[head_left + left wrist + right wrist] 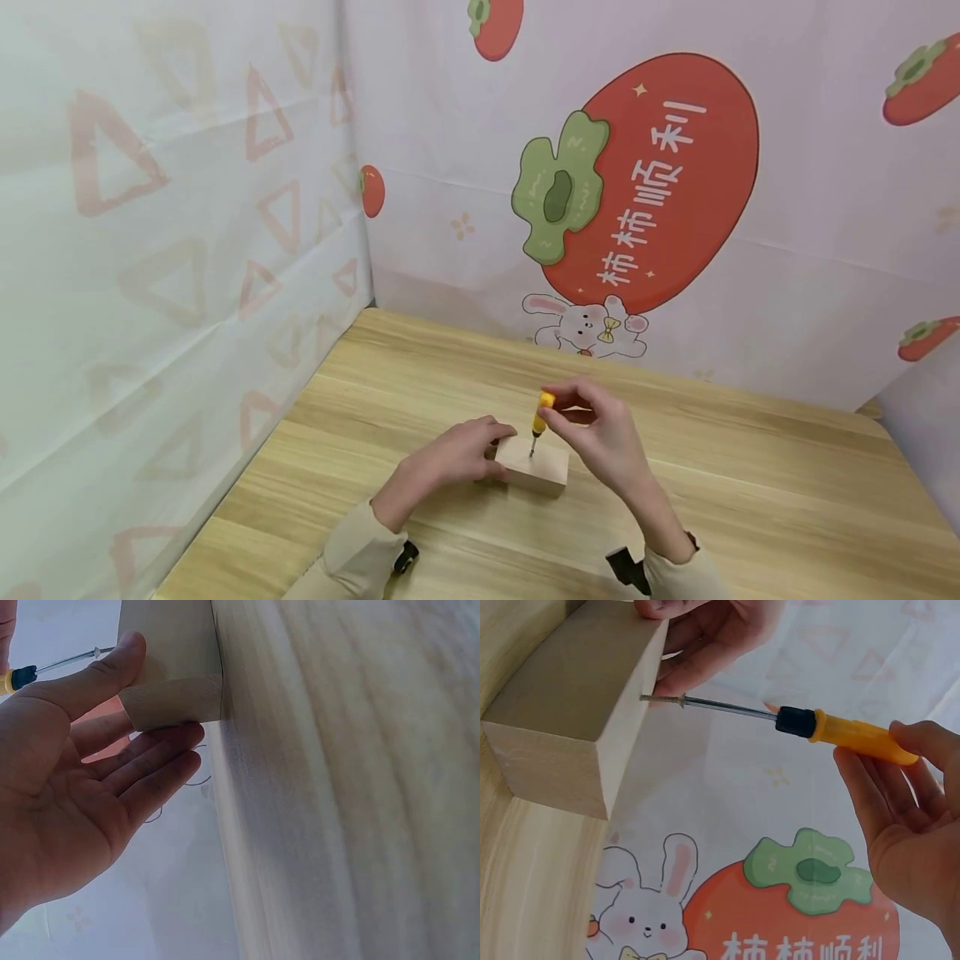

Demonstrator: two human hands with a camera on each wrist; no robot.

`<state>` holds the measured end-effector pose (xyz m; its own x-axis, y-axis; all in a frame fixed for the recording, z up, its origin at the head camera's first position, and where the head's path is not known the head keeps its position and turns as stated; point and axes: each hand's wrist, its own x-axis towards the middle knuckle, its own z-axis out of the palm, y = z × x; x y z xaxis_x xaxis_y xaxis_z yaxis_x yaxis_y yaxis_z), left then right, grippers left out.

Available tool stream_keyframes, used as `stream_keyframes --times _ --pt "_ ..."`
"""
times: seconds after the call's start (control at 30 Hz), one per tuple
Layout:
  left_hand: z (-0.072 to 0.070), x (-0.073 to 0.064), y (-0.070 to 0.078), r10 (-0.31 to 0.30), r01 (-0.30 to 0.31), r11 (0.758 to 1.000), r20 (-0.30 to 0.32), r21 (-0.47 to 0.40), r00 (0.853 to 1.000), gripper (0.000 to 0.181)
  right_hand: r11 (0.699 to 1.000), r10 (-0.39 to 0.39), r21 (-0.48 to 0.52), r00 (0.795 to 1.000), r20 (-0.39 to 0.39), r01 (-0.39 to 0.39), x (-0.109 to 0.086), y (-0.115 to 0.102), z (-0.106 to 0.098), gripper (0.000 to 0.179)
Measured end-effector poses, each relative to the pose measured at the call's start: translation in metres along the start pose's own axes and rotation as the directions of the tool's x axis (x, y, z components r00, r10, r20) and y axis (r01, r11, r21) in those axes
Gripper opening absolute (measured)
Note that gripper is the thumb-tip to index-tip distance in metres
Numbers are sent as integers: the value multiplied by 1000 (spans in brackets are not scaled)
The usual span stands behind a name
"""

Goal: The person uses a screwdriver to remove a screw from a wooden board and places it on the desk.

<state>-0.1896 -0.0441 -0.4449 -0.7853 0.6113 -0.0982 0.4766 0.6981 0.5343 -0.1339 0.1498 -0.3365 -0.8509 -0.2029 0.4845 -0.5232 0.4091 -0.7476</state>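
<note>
A pale wooden block lies on the table. My left hand holds its left end, thumb on one side and fingers on the other, as the left wrist view of the block also shows. Between thumb and fingertips, my right hand pinches the yellow handle of a screwdriver, which stands nearly upright over the block. In the right wrist view its metal shaft meets the head of a screw. Part of the screw sticks out of the block's top face, with its point hidden.
The wood-grain table runs to a patterned backdrop with a large persimmon and a rabbit. Another hanging cloth with triangles borders its left edge. Each wrist carries a dark camera mount.
</note>
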Motion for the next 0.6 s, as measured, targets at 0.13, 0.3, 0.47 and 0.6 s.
stream_keyframes --times 0.13,0.3,0.47,0.6 --pt "-1 0 1 -3 3 1000 2 1 1000 57 998 53 21 998 37 -54 0 2 -4 24" --pt "-1 -1 2 -4 4 1000 4 1 1000 56 997 -67 -20 997 27 68 -3 18 -1 30" --pt "0 -1 2 2 -2 1000 2 -5 1000 56 986 -114 -123 993 -32 110 -6 34 3 35" --pt "0 -1 0 0 0 1000 -4 -4 1000 55 986 -56 -164 995 -85 41 -5 33 4 31"
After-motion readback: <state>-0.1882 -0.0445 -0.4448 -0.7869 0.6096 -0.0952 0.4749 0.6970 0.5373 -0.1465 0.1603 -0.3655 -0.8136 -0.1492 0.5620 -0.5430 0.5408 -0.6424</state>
